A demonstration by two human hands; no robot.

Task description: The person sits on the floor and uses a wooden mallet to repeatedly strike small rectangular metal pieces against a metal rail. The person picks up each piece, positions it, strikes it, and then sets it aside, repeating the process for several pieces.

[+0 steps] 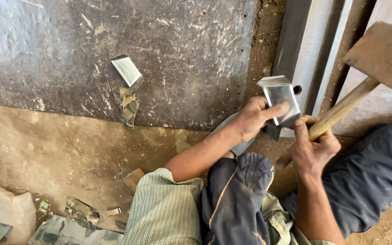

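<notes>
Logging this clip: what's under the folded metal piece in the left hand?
Below the metal piece a dark block shows. The left hand and right hand cover the rest.

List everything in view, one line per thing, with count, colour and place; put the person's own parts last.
folded metal piece: one, shiny silver, held up in the left hand, right of centre
wooden mallet: one, brown, head at upper right, handle in the right hand
metal plate: one, dark grey, scratched, on the ground, upper left
steel beam: one, grey, upright at top right
bent metal pieces: about three, silver, on the plate
metal scraps: several, silver, lower left on the dirt
stone: one, pale, lower left
left hand: one, gripping the folded piece
right hand: one, gripping the mallet handle
</notes>
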